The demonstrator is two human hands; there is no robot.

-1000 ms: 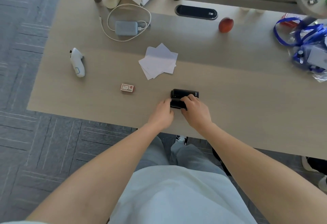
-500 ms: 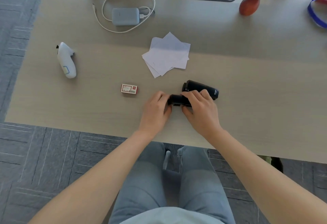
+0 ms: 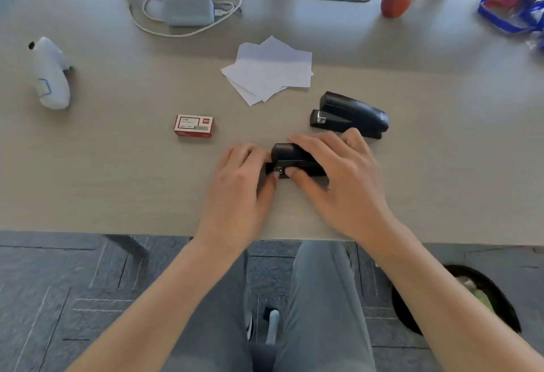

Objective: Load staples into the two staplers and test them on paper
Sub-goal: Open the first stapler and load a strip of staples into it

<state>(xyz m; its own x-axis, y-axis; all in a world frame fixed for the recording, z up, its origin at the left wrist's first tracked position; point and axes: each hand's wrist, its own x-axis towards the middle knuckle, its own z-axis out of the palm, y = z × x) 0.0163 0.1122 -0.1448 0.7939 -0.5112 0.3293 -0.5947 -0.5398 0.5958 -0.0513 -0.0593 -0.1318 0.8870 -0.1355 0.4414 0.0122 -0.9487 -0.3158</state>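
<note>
1. Both hands work on the small black plastic stapler (image 3: 290,157) lying near the desk's front edge, roughly at its middle. The right hand (image 3: 338,183) is cupped over its body, fingers across the top and thumb at the near side, grasping it. The left hand (image 3: 240,183) pinches at its left end with thumb and fingertips.
2. The second, larger black stapler (image 3: 348,115) lies untouched just behind the right hand, closed as far as can be seen.
3. The red-and-white cardboard staple box (image 3: 193,126) sits shut to the left of the hands, towards the front edge. The loose stack of white paper sheets (image 3: 269,74) lies further back, near the middle of the pale wooden desk (image 3: 117,180).
4. Judged from this, the step in hand is opening the small stapler's magazine; no staples are out yet.
5. The next move likely calls for freeing the top or tray, then reaching left for the box and taking out a strip.
</note>
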